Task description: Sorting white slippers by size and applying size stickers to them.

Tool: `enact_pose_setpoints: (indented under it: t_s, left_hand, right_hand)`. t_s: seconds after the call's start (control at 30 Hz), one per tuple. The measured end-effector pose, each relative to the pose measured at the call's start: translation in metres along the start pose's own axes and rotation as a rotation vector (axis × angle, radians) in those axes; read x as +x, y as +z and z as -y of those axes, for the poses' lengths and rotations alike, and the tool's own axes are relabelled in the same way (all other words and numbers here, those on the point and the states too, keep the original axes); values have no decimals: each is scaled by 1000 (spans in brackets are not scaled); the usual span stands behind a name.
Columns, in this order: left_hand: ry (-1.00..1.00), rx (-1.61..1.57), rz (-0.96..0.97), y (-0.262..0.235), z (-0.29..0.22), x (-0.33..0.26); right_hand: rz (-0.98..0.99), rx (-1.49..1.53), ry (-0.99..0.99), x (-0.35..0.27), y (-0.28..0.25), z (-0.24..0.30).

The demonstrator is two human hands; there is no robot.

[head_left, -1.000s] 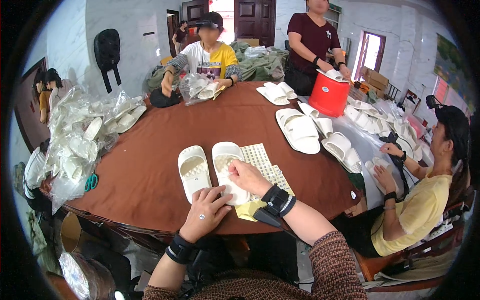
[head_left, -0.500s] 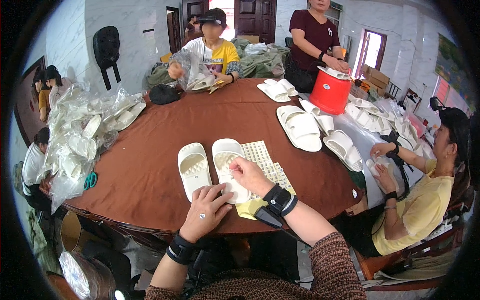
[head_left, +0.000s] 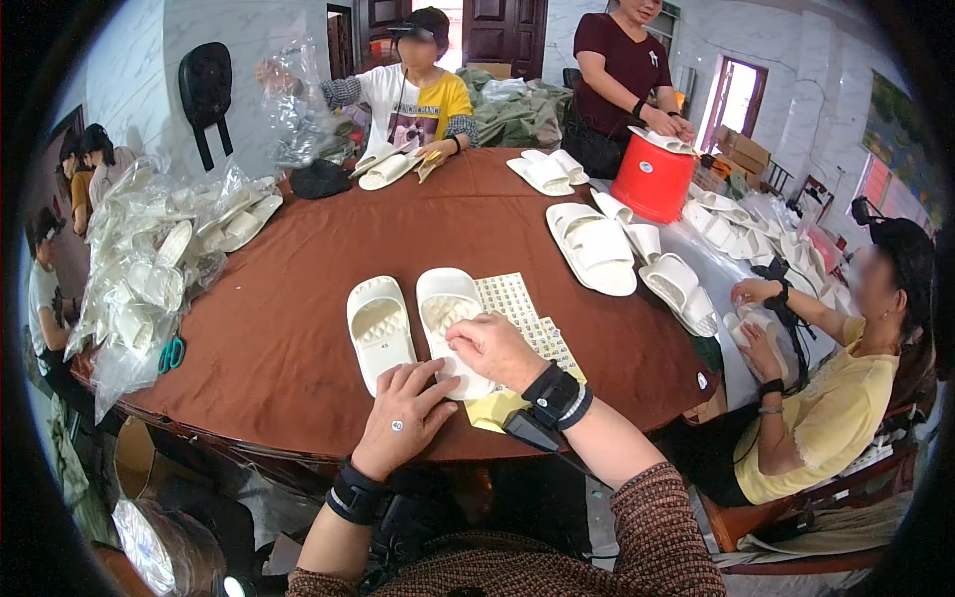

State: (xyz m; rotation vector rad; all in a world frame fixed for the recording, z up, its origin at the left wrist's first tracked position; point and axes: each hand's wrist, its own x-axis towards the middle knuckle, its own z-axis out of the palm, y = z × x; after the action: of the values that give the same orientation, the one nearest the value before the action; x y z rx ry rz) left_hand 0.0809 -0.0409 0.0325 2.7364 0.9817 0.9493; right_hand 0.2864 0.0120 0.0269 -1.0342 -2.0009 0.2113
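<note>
Head view: two white moulded foam slippers are laid side by side on the round brown table [head_left: 298, 328], long axes running away from the body. The right slipper [head_left: 450, 323] is pressed under the right hand [head_left: 494, 348], apparently not clamped. The left hand [head_left: 403, 418] is spread flat at the heels, nearer the left slipper [head_left: 378, 328].

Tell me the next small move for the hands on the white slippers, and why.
Probably lift the right hand off the right slipper toward the sticker sheet beside it. The left hand rests on the table at the slippers' near ends, with a small round sticker on its back; the left slipper lies untouched alongside.
</note>
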Motion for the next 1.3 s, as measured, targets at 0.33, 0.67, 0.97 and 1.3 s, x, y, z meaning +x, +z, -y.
enact_pose_setpoints:
  t_s: [0.33, 0.67, 0.97, 1.3]
  left_hand:
    - [-4, 2, 7, 0, 1, 0]
    - [6, -5, -8, 1, 0, 1]
    - [2, -7, -6, 2, 2, 1]
    - [-4, -7, -6, 2, 1, 1]
  right_hand:
    - [24, -142, -103, -2, 2, 4]
    - [-9, -85, -48, -2, 1, 4]
    - [2, -44, -7, -1, 0, 4]
    - [-10, -78, -49, -1, 2, 3]
